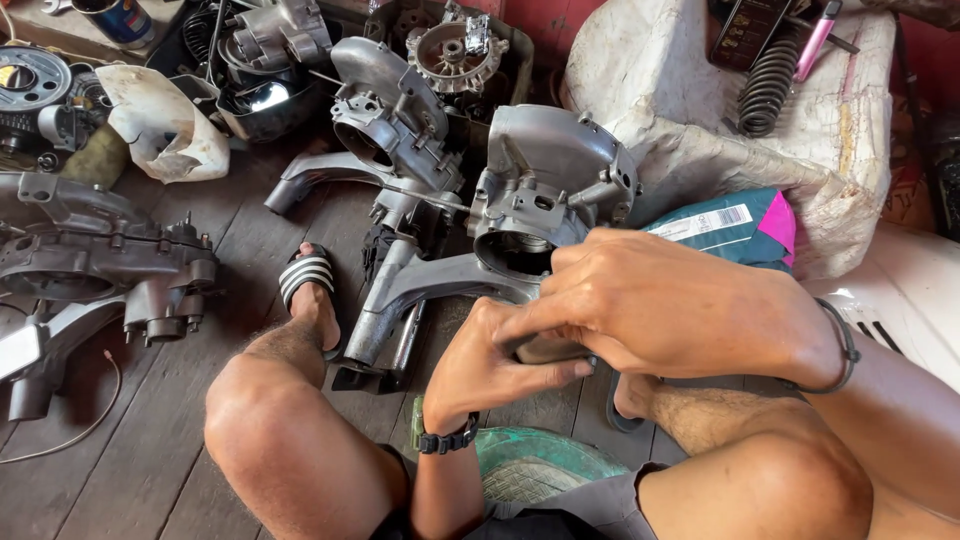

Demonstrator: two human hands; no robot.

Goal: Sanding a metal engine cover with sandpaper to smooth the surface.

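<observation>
You sit low over a dark plank floor [190,400], knees spread, with the grey engine case [545,190] standing between your feet; everything below is placed from that case.

Your left hand [500,365] is just in front of the case, fingers curled together around a small dark part [550,348] that touches the case's lower edge. Your right hand [650,305] lies over the left from the right side, its fingers bent and pressed down on the same part, so most of the part is hidden and you cannot tell its shape. A black watch [447,440] sits on your left wrist, a dark band [845,350] on the right.

Left of the case, your foot in a striped sandal [305,275] rests on the boards. Behind and left of the case stands a second engine case [395,115]; far left lies a darker one [100,260]. Behind them a white plastic cover [165,125] lies among loose metal parts. Right of the case a teal and pink bag [740,225] leans against a white sack [700,100], which carries a black coil spring [768,85]. In front of the case, under your legs, is a green tyre [535,470].
</observation>
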